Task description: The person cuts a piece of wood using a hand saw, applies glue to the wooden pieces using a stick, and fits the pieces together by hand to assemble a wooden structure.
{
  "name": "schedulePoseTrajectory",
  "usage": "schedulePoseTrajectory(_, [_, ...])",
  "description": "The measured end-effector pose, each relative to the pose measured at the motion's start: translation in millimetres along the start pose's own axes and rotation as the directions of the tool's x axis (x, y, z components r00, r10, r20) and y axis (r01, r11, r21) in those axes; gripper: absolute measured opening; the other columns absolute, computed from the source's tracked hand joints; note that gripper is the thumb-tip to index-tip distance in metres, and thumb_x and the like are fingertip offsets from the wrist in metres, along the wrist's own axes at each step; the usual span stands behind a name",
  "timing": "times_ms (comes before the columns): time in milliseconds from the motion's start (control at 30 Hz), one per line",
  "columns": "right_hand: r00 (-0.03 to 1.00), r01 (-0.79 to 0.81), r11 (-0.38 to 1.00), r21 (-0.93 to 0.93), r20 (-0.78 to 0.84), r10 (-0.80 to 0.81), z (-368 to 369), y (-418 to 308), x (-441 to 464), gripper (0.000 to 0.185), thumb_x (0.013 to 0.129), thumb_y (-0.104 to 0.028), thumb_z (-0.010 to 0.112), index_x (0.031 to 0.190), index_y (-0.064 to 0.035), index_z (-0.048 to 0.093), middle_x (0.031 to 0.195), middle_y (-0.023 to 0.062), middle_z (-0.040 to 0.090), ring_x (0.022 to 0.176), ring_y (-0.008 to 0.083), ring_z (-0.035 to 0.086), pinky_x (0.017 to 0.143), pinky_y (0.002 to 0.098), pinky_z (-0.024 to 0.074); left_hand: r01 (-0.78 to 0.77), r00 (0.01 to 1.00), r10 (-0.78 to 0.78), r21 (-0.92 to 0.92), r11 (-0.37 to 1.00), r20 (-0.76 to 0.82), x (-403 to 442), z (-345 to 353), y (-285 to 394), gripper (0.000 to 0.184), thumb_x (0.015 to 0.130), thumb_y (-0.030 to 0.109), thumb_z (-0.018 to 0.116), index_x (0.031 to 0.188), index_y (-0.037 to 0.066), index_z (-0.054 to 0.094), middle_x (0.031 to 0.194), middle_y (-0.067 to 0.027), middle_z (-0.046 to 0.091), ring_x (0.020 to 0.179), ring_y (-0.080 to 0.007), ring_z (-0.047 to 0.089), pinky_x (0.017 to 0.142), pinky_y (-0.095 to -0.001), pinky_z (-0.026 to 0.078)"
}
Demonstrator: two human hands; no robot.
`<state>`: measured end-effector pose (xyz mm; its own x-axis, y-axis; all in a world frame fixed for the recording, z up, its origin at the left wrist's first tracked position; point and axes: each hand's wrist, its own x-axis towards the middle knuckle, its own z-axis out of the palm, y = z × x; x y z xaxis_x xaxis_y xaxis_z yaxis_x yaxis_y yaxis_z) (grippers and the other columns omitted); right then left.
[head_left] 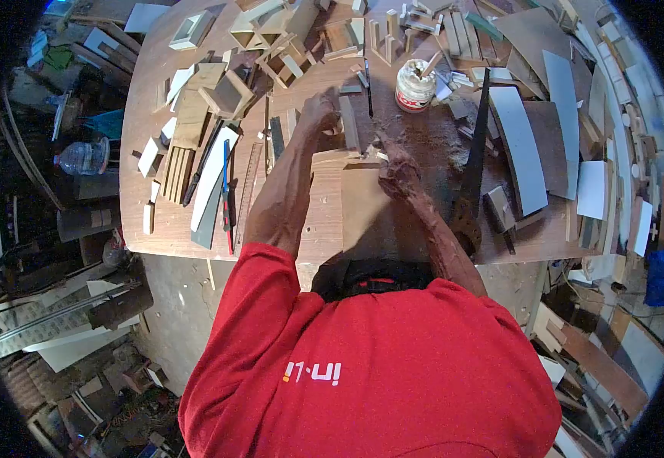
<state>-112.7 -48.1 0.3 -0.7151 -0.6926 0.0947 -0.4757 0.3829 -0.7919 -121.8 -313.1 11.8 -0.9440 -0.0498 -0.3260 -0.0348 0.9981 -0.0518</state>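
My left hand (322, 113) has its fingers bent at the left side of a narrow grey-brown strip (348, 124) near the middle of the table. Whether it grips the strip is too small to tell. Its fingers look closed. To the right, my right hand (399, 169) is closed around something small and pale at its fingertips, which I cannot make out. A flat brown board (364, 200) lies just below the hands. Above them is a thin dark stick-like tool (368, 90).
An open jar (416, 86) of white paste stands behind my right hand. A handsaw (474, 153) lies to the right, beside white panels (518, 149). Small wooden frames (229, 95), a blue-and-red tool (226, 187) and a white strip (213, 177) are to the left.
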Motion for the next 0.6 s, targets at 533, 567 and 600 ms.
schedulePoseTrajectory(533, [0.991,-0.114,0.99,-0.088,0.058,0.119,2.8,-48.5,1.1,0.052,0.083,-0.004,0.05,0.134,-0.0007,0.041,0.119,0.0271,0.057,0.111,0.0421,0.054,0.095,0.0444,0.0443,0.246,0.485,-0.826,-0.861,0.444,-0.287,-184.4,-31.1,49.7,0.03,0.076,0.004,0.052,0.105,-0.001,0.059,0.089,-0.0248,0.065,0.086,-0.0352,0.066,0.074,-0.0393,0.052])
schedulePoseTrajectory(567, [0.992,-0.099,0.991,-0.095,0.065,0.106,3.4,-49.5,3.3,0.052,0.083,-0.004,0.05,0.134,-0.0007,0.041,0.119,0.0271,0.057,0.111,0.0421,0.054,0.095,0.0444,0.0443,0.284,0.523,-0.832,-0.881,0.377,-0.187,-186.1,-18.3,53.7,0.032,0.076,0.003,0.051,0.107,-0.001,0.059,0.092,-0.0254,0.065,0.088,-0.0347,0.066,0.077,-0.0393,0.052])
schedulePoseTrajectory(600, [0.988,-0.114,0.99,-0.085,0.095,0.122,3.8,-47.9,5.3,0.05,0.084,-0.004,0.05,0.133,-0.0011,0.043,0.117,0.0261,0.058,0.109,0.0414,0.055,0.093,0.0438,0.0453,0.196,0.534,-0.814,-0.902,0.384,-0.23,-181.4,14.3,54.1,0.036,0.075,0.001,0.052,0.111,-0.002,0.057,0.093,-0.0255,0.065,0.089,-0.035,0.066,0.077,-0.0392,0.052])
